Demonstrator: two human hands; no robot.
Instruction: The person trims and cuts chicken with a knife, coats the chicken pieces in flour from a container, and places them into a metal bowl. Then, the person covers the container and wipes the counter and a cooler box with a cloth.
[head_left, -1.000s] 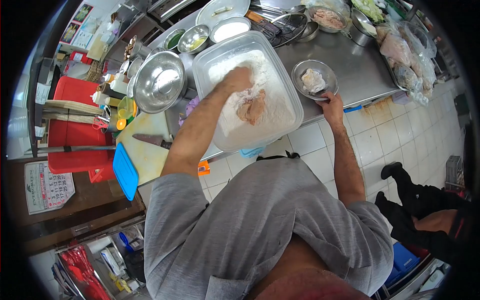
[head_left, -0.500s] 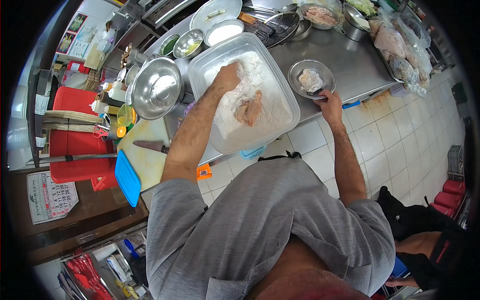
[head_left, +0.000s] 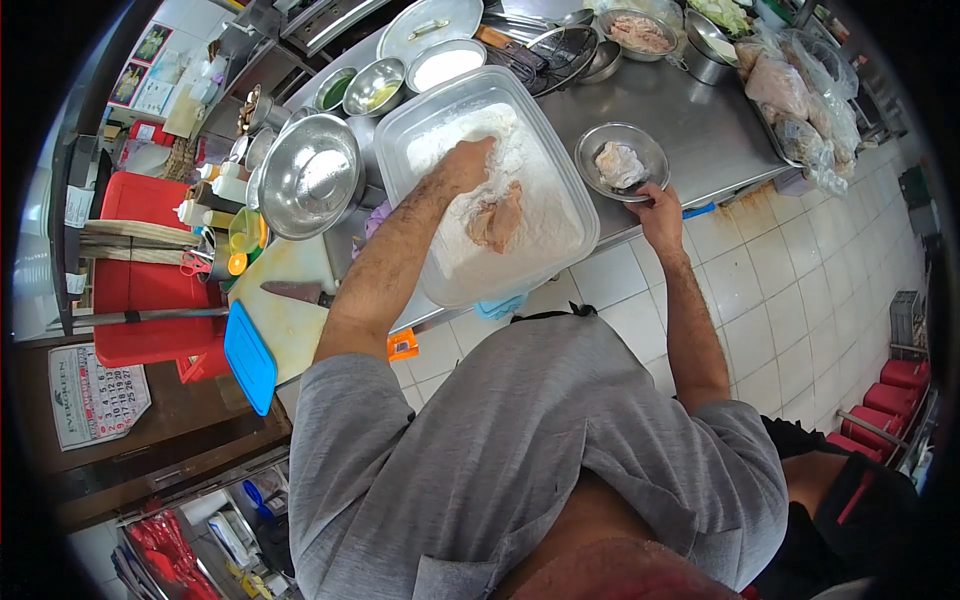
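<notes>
My left hand (head_left: 472, 163) reaches into a clear plastic tub (head_left: 585, 215) of white flour (head_left: 440, 245). Its fingers are down in the flour and mostly hidden, so I cannot tell how far they are closed. Beside it, nearer to me, a piece of raw meat (head_left: 494, 222) lies partly coated in the flour. To the right, my right hand (head_left: 659, 212) is closed on the near rim of a small metal bowl (head_left: 590, 150). In that bowl sits a flour-covered lump (head_left: 619, 165).
Left of the tub are a large steel bowl (head_left: 312, 178) and a cutting board (head_left: 290, 325) with a knife (head_left: 297, 292). Small bowls and a strainer (head_left: 565, 55) stand behind. Bagged food (head_left: 800, 95) fills the right end. Someone in dark clothing (head_left: 850, 510) is behind me at right.
My left hand has shifted slightly right and down within the flour. My right hand stays on the bowl's rim. The person at lower right has moved.
</notes>
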